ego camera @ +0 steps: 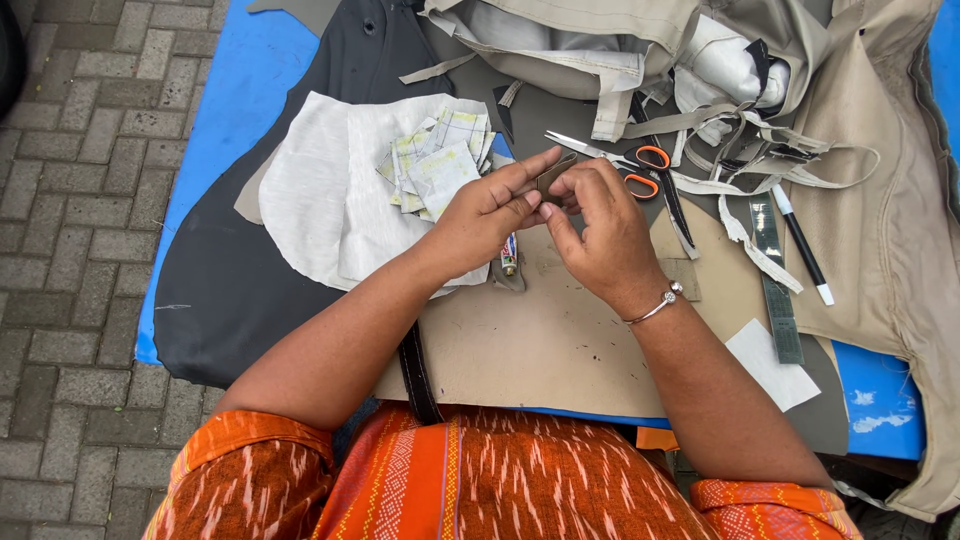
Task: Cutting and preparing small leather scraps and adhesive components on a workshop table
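Nearest to us, we are seeing an orange patterned top at the bottom edge, with both forearms reaching out over a tan board [520,340] lying on the blue table [225,110]. Just beyond, we are pinching a small grey-brown fabric scrap [556,172] between both hands: the left hand [487,212] is closing thumb and forefinger on its left end, and the right hand [598,228] is clamping its right end with curled fingers. The scrap is sitting above the middle of the board, held up off it. We are judging it to be very light, thin and limp, likely to fold or slip if held loosely, so gripping it at the edges with fingertips looks right.

Under the left wrist a small tube [509,254] is lying on the board. To the left, white cloth pieces [320,195] and a stack of checked paper squares [440,160] are resting on a dark grey sheet [215,290]. To the right, orange-handled scissors [640,170], a ruler [775,280] and a black-and-white pen [800,245] are lying near tan strips. Farthest, a beige fabric heap [620,40] is piling up.

Most of the scrap is hidden by our fingers, so we cannot tell its full shape. The heap is running out of view at the top.
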